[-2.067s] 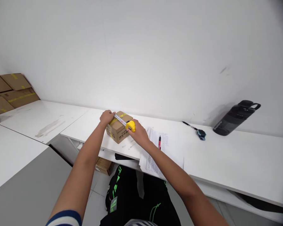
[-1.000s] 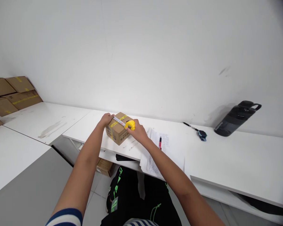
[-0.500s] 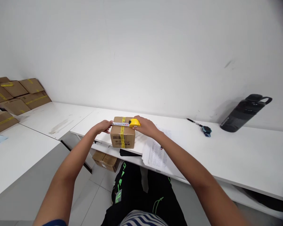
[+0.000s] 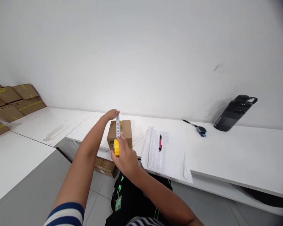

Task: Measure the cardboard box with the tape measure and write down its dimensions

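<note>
A small brown cardboard box (image 4: 126, 128) with yellow tape stands near the front edge of the white table. Across its top, from back to front, runs the drawn-out white blade of a yellow tape measure (image 4: 117, 148). My right hand (image 4: 128, 158) is closed around the yellow case, low at the box's front edge. Behind the box, my left hand (image 4: 112, 114) pinches the far end of the blade. My fingers and the blade cover part of the box's top and front.
Right of the box lie stacked papers (image 4: 174, 157) with a red pen (image 4: 160, 142). Farther right are a black pen (image 4: 190, 122), a dark watch (image 4: 201, 131) and a black bottle (image 4: 233, 113). Cardboard boxes (image 4: 25, 105) are piled at far left; another box (image 4: 106, 168) sits below the table.
The blade, earlier laid left to right across the box, now runs back to front. My left hand moved behind the box; my right hand came forward and left with the tape measure.
</note>
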